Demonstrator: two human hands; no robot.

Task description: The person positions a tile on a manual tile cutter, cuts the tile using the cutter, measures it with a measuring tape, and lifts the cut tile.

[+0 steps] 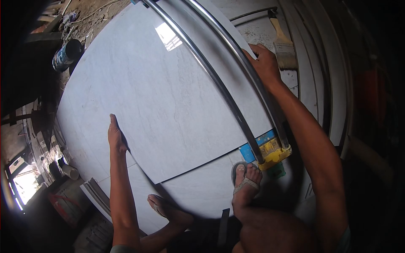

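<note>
"Bent legs [274, 230] are closest, cut off along the bottom, and most of the person is out of sight. What's in front of them?"

"One big pale tile [181, 114], on top of other tiles [202, 192] and under two metal rails [228, 99]. Its near corner points between the left foot [158, 205] and the left arm; its far end runs out of sight at the top."

"And the left hand [117, 137]?"

"Touching the tile's left side, thumb up, the other fingers hidden. I can't tell whether they're curled underneath or just laid against it. Past that hand I lose the edge; it's pale on pale."

"Same puzzle with the right hand [265, 65]?"

"Pretty much. It's at the opposite edge, just outside the rails, fingers slightly bent and reaching to the tile. Clamped on it or only touching, I can't say."

"Where do the rails finish?"

"Near end, in a yellow block [274, 159] over a blue piece [249, 152], just beside the right foot [246, 189]. Something green [277, 170] there is half lost in shadow."

"Anything else?"

"Brush [284, 46] near the right hand, bristles towards us. Far left, a can [63, 58], its mouth too dark to see into. That reddish shape [371, 95] on the right, I can't make out."
</note>
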